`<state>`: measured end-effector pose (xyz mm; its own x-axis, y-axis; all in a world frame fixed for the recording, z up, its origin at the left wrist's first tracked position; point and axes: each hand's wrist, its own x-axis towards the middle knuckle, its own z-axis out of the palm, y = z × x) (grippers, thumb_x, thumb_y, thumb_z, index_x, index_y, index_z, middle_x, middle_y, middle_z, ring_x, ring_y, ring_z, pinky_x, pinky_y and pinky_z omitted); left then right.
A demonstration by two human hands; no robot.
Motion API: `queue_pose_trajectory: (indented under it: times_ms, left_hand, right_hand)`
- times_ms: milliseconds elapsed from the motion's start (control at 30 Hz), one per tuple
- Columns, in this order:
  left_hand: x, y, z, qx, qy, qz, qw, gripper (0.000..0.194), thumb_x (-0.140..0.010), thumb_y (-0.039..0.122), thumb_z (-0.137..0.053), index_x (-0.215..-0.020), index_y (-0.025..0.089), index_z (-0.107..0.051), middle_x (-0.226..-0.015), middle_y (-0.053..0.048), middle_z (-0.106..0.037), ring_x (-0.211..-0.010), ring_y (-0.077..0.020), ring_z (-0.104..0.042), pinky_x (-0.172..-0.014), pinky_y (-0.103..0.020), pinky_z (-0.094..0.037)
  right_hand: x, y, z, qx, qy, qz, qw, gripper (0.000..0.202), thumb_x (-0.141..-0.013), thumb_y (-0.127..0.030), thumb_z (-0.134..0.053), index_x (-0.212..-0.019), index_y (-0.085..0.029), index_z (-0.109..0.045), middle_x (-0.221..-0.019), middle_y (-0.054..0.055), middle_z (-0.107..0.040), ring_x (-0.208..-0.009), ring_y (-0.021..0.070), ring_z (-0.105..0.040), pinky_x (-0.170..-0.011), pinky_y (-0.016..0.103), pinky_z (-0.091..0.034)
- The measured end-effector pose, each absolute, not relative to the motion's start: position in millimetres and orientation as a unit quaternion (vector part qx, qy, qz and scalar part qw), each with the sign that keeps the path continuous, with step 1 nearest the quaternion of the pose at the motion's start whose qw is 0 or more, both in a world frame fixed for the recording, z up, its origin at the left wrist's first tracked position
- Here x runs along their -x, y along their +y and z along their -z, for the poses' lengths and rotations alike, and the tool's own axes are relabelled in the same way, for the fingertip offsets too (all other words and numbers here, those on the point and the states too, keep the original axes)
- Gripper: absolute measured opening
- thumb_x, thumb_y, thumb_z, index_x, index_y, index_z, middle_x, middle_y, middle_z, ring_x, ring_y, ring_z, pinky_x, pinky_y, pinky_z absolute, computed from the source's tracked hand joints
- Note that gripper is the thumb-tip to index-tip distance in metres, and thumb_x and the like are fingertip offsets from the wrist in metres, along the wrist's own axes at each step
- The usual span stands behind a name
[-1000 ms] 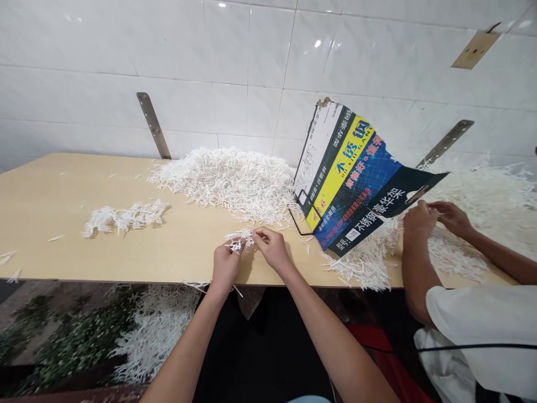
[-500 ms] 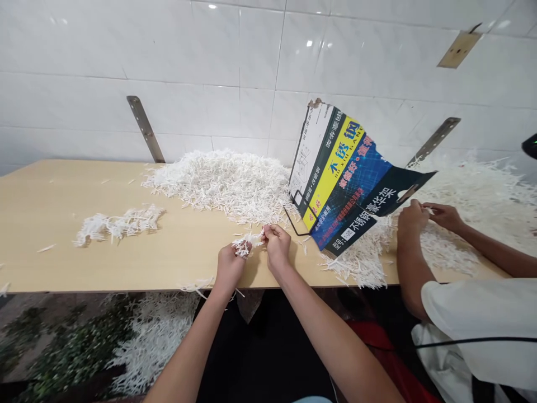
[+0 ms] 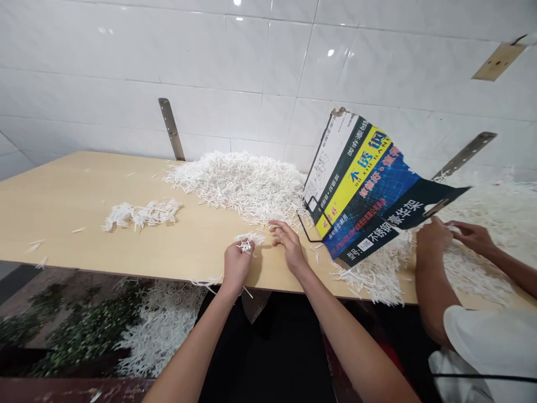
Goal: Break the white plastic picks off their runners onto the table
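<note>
My left hand [image 3: 238, 265] is closed around a clump of thin white branched strands [image 3: 249, 240] that look like plastic; its top sticks out above the fist, and a few strands trail below near the table edge. To its right, my right hand [image 3: 287, 244] has its fingers apart and holds nothing I can see. Its fingertips are close to the near edge of a large heap of small white pieces [image 3: 247, 182] on the wooden table [image 3: 79, 196]. Another white branched clump [image 3: 141, 215] lies on the table to the left.
A printed cardboard piece [image 3: 361, 196] stands slanted right of the heap, beside a black wire frame [image 3: 309, 239]. Beyond it, another person's hands [image 3: 435, 234] work at more white pieces [image 3: 495, 212]. White branched strands [image 3: 155, 324] and green plants [image 3: 79, 330] are below the table's front edge.
My right hand has come away from the clump and its fingers have opened. My left hand still holds the clump. The whole view has shifted, with the scene moving right in the picture.
</note>
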<state>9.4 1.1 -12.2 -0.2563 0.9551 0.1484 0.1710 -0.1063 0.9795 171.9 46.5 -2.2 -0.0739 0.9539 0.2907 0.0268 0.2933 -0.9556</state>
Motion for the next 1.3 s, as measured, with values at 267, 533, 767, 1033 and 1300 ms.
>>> queue_pose_trajectory:
  times_ms: [267,533,767,1033,1300]
  left_hand:
    - [-21.3,2.1,6.2,-0.598,0.549,-0.492,0.315,0.020,-0.086,0.029,-0.061,-0.086,0.017,-0.076,-0.088,-0.010,-0.078,-0.084,-0.0268,-0.070,-0.076,-0.032,-0.047]
    - [-30.2,13.0,7.1,-0.544,0.524,-0.528,0.389,0.016,-0.079,0.031,-0.067,-0.075,0.017,-0.071,-0.076,-0.007,-0.074,-0.078,-0.0230,-0.067,-0.075,-0.030,-0.046]
    - [-15.4,5.7,19.3,-0.445,0.552,-0.580,0.402,0.032,-0.086,0.050,-0.060,-0.092,0.018,-0.063,-0.049,0.008,-0.043,-0.041,-0.0109,-0.038,-0.048,-0.024,-0.033]
    - [-19.2,10.5,23.5,-0.435,0.550,-0.595,0.393,0.035,-0.081,0.052,-0.068,-0.089,0.018,-0.067,-0.062,0.000,-0.062,-0.063,-0.0177,-0.061,-0.060,-0.027,-0.045]
    - [-18.4,10.9,21.9,-0.450,0.549,-0.589,0.385,0.032,-0.082,0.049,-0.070,-0.088,0.017,-0.071,-0.069,-0.004,-0.069,-0.075,-0.0214,-0.066,-0.067,-0.028,-0.049]
  right_hand:
    - [-165.8,52.4,14.9,0.500,-0.475,-0.436,0.578,0.035,-0.075,-0.052,-0.075,-0.073,-0.018,-0.071,-0.057,0.001,-0.063,-0.048,0.0143,-0.051,-0.047,0.026,-0.037]
    - [-165.2,58.4,17.7,0.482,-0.395,-0.428,0.654,0.036,-0.077,-0.054,-0.072,-0.076,-0.019,-0.064,-0.061,0.000,-0.060,-0.051,0.0122,-0.048,-0.049,0.026,-0.036]
    - [-182.8,70.4,16.9,0.453,-0.412,-0.411,0.675,0.042,-0.085,-0.062,-0.062,-0.076,-0.022,-0.056,-0.079,0.004,-0.066,-0.060,0.0114,-0.053,-0.057,0.025,-0.045]
    - [-179.8,63.5,23.8,0.461,-0.497,-0.399,0.617,0.043,-0.085,-0.050,-0.070,-0.114,-0.018,-0.076,-0.103,0.008,-0.074,-0.067,0.0122,-0.058,-0.060,0.025,-0.048]
    - [-180.4,49.1,5.2,0.381,-0.621,-0.385,0.566,0.052,-0.089,-0.030,-0.063,-0.141,-0.032,-0.063,-0.163,0.005,-0.043,-0.147,0.0263,-0.045,-0.111,0.043,-0.048]
